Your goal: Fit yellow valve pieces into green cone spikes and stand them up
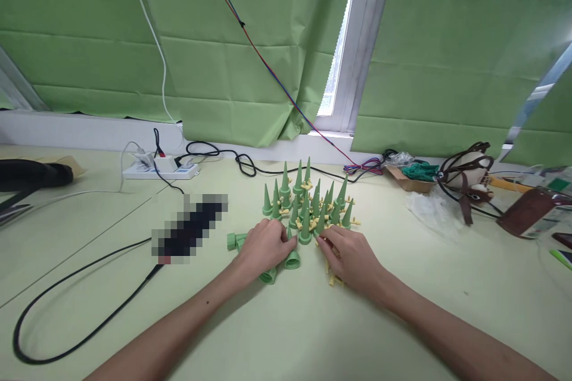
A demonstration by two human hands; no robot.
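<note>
Green curtains (223,41) hang behind the bench (286,333), where green spikes (305,227) stand clustered on broad bases, presumably for steadiness; at the cluster's near side, the left hand (264,244) is narrowed by a tipped spike (292,261), the right hand (354,251) by an upright spike (320,227), either grip untellable.

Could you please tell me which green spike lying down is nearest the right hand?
The green spike at the thumb of the left hand; the others lying down are farther left.

left grip (265,244) at lying green cones (291,256) | right grip (352,255) at upright green cones (305,223), over yellow pieces (332,280) | pale tabletop (277,333)
</note>
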